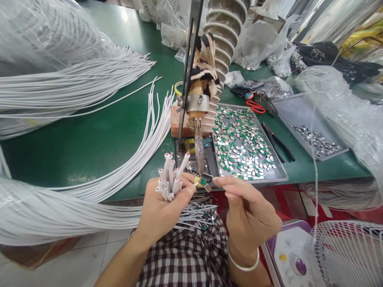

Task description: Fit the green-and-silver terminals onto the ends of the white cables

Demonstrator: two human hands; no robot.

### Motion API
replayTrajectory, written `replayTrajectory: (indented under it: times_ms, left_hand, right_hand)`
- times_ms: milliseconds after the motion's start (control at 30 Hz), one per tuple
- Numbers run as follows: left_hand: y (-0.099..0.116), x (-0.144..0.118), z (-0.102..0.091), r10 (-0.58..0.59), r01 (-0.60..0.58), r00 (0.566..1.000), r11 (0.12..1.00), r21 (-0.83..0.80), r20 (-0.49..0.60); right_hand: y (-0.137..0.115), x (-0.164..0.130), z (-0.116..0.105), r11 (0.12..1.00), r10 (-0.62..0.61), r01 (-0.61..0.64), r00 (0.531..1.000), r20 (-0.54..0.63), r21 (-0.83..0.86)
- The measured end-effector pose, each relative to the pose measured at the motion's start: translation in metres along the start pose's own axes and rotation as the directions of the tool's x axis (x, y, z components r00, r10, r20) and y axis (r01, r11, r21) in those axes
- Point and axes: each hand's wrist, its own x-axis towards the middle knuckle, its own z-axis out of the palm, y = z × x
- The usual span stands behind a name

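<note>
My left hand (166, 207) is closed around a bundle of white cables (171, 175), their stripped pinkish ends pointing up. Between its thumb and forefinger, one cable reaches a small green circuit board with a metal plug (206, 185). Directly above that board is the tip of a soldering iron (199, 147), clamped upright with a patterned cloth wrapped around its upper part. My right hand (248, 203) is just right of the board, its fingertips pinched together; whatever they grip is too fine to make out. Below the hands, several cables with green boards on their ends (206, 215) lie over my lap.
A tray (281, 175) of loose green boards with metal plugs stands right of the iron. Beyond it are pliers (278, 141), red-handled scissors (255, 106) and a tray of metal parts (338, 149). White cable bundles (60, 93) cover the left. A ribbed hose (226, 36) rises behind the iron.
</note>
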Motion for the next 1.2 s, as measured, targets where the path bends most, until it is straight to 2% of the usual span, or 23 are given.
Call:
replayTrajectory:
  times_ms: [67, 267, 667, 800, 933, 1000, 1100, 1200]
  left_hand:
    - [0.000, 0.001, 0.000, 0.006, -0.006, 1.000, 1.000, 0.008, -0.003]
    - [0.003, 0.004, -0.001, 0.030, -0.030, 1.000, 0.999, 0.030, 0.001]
    - [0.009, 0.003, 0.000, 0.045, -0.045, 0.999, 0.999, 0.028, -0.012]
    - [0.006, -0.001, -0.002, 0.039, -0.040, 0.999, 0.998, 0.038, 0.015]
    - [0.005, -0.002, -0.003, 0.070, -0.072, 0.997, 0.995, 0.069, 0.027]
    - [0.005, -0.001, -0.003, 0.098, -0.103, 0.994, 0.988, 0.114, 0.043]
    - [0.004, 0.001, -0.004, 0.160, -0.180, 0.981, 0.963, 0.198, 0.112]
    - [0.003, 0.003, -0.006, 0.143, -0.198, 0.968, 0.941, 0.275, 0.206]
  right_hand:
    - [-0.001, 0.001, 0.000, 1.000, 0.003, -0.004, 1.000, 0.027, 0.016]
    - [-0.007, 0.006, 0.002, 0.991, -0.070, 0.085, 0.986, 0.150, -0.101]
    - [-0.012, 0.009, 0.005, 0.992, -0.071, 0.084, 0.988, 0.138, -0.091]
    - [-0.011, 0.007, 0.001, 0.999, -0.030, 0.035, 0.981, 0.191, -0.025]
    - [-0.008, 0.003, 0.000, 1.000, -0.009, 0.006, 0.984, 0.175, 0.020]
    - [-0.007, 0.003, 0.000, 0.999, 0.045, -0.044, 0.980, 0.194, -0.013]
    - [-0.008, 0.005, 0.001, 0.979, 0.182, -0.152, 0.948, 0.259, -0.134]
    - [-0.009, 0.007, 0.002, 0.963, 0.228, -0.174, 0.932, 0.281, -0.204]
